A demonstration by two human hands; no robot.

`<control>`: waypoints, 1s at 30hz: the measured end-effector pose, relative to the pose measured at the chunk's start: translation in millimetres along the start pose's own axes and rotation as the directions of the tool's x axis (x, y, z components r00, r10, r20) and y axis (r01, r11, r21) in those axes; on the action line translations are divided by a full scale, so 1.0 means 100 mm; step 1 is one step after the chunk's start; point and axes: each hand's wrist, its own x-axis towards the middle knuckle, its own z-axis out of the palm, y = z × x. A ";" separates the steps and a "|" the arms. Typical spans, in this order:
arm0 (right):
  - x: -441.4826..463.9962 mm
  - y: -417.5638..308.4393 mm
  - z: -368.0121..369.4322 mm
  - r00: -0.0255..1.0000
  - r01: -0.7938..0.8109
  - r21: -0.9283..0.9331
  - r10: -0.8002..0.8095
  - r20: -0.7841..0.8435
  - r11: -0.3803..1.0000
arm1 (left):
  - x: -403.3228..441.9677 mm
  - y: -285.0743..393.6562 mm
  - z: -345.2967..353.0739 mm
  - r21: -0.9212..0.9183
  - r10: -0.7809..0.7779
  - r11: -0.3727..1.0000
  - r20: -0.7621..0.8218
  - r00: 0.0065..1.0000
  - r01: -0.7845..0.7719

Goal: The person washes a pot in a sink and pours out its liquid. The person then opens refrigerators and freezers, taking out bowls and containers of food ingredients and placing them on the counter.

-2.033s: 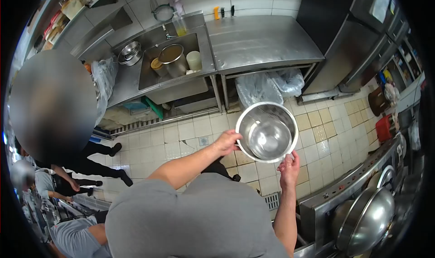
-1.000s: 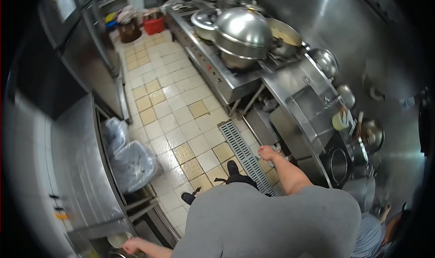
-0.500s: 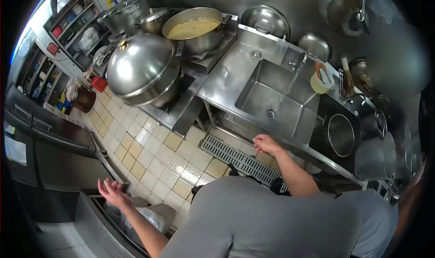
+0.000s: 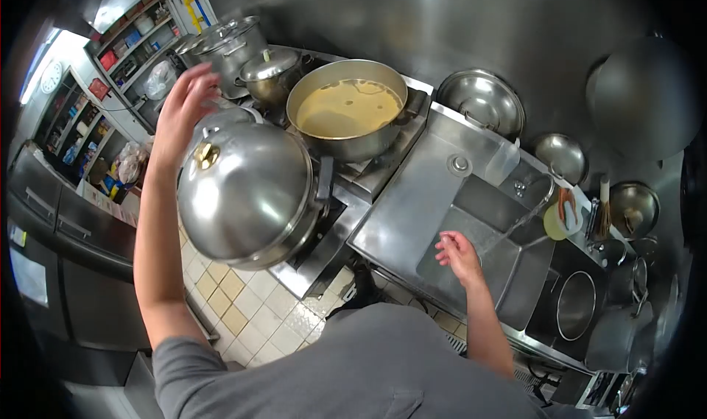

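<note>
Raised at the left, my left hand (image 4: 185,110) has its fingers apart and nothing in it, near the gold knob (image 4: 206,155) of a large domed lid (image 4: 254,198). The lid covers a big steel pot on the stove. Behind it stands a wide pot of yellowish liquid (image 4: 346,110). My right hand (image 4: 459,257) hovers over the left part of a steel sink (image 4: 526,272), its fingers loosely curled and apart, holding nothing. Water runs from the faucet (image 4: 545,191) into the sink.
A smaller lidded pot (image 4: 270,76) and tall pots (image 4: 228,43) stand at the back left. Steel bowls (image 4: 482,102) lean against the wall. A yellow-green container (image 4: 562,220) holds utensils beside the sink. Dark refrigerators (image 4: 96,286) stand at left, shelves beyond.
The view has turned from the worktable to the stove and sink. The metal bowl has left my hands. My left hand has risen toward the domed lid; my right hand is now above the sink.
</note>
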 end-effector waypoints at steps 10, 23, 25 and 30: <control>1.79 -1.15 0.39 0.954 0.192 0.017 -0.183 -0.238 0.981 | 3.52 -3.17 0.57 0.571 -0.450 0.676 -0.181 0.875 0.466; 3.45 -1.80 0.86 0.906 0.222 0.081 -0.175 -0.386 0.972 | 3.48 -4.54 1.16 0.411 -0.647 0.612 -0.230 0.727 0.675; 3.39 -1.87 0.84 0.918 0.229 0.130 -0.170 -0.358 0.965 | 3.41 -4.62 1.24 0.245 -0.740 0.598 -0.199 0.643 0.763; 3.45 -1.81 0.81 0.919 0.235 0.209 -0.147 -0.366 0.949 | 3.51 -4.71 1.39 0.314 -0.728 0.570 -0.236 0.644 0.760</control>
